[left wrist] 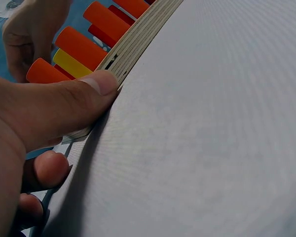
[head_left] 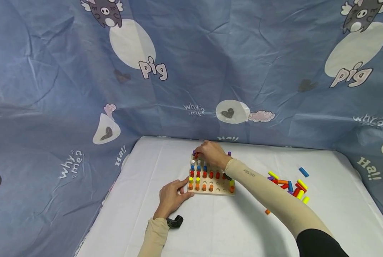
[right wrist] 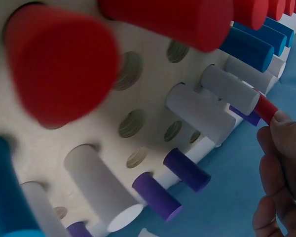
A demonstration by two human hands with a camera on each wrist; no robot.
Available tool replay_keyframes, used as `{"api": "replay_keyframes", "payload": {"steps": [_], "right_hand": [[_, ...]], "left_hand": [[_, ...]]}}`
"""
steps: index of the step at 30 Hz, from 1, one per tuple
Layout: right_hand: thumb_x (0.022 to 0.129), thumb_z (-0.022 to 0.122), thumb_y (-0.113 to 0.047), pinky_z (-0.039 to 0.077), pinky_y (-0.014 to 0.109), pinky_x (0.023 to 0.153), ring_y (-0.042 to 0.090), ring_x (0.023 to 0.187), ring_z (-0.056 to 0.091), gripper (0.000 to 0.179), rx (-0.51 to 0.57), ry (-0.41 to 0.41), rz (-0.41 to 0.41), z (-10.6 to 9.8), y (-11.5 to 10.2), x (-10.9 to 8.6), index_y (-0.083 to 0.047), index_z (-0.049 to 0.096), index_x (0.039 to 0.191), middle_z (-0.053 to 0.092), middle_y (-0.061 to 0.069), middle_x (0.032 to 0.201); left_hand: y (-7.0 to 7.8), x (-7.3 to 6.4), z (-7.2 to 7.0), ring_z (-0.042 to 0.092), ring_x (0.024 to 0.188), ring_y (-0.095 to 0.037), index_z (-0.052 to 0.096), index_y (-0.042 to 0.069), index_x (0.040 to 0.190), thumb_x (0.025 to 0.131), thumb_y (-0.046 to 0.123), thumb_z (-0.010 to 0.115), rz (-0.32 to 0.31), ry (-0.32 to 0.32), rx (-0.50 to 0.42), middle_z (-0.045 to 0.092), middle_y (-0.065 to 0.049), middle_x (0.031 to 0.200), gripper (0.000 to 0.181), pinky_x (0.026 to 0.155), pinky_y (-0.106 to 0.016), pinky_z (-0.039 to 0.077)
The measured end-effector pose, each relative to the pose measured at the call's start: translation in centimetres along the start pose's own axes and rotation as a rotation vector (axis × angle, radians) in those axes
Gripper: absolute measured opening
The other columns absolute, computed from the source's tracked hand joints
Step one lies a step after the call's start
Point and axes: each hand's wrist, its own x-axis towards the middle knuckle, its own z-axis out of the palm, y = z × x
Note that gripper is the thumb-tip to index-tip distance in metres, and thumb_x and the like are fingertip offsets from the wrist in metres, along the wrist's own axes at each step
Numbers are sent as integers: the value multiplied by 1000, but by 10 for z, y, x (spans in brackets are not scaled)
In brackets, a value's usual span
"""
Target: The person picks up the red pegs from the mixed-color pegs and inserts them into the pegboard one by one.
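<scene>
A wooden pegboard (head_left: 224,187) with coloured pegs standing in rows lies on the white-covered table. My left hand (head_left: 172,197) holds its near left corner, the thumb (left wrist: 84,94) against the front edge and the other fingers bent at the left side. At the far left corner, my right hand (head_left: 212,153) pinches a red peg (right wrist: 266,108) between thumb and fingertip, near white pegs (right wrist: 229,89) and a purple peg (right wrist: 246,115). The lower end of that red peg is hidden behind a white one. Orange pegs (head_left: 204,187) stand along the near row.
Loose pegs (head_left: 295,192) in several colours lie in a pile right of the board, beyond my right forearm. A blue peg (head_left: 304,172) lies apart behind them, an orange peg (head_left: 267,211) nearer. A patterned blue cloth (head_left: 194,82) hangs behind the table.
</scene>
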Motion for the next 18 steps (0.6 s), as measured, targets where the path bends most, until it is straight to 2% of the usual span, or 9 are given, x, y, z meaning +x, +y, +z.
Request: {"api": "replay_keyframes", "payload": {"steps": [8, 18], "right_hand": [[89, 75, -16, 53, 33, 77, 15, 89, 64, 17, -23, -5, -22, 5, 0, 5, -20, 78, 105, 75, -4, 96], [89, 75, -16, 53, 31, 76, 11, 87, 65, 18, -7, -19, -2, 12, 2, 7, -21, 78, 105, 75, -7, 95]], "left_hand": [[1, 0, -1, 34, 51, 0, 68, 31, 128, 70, 55, 83, 15, 12, -5, 48, 16, 62, 64, 53, -22, 28], [1, 0, -1, 34, 52, 0, 68, 30, 128, 70, 56, 83, 3, 2, -2, 48, 15, 62, 65, 53, -22, 28]]}}
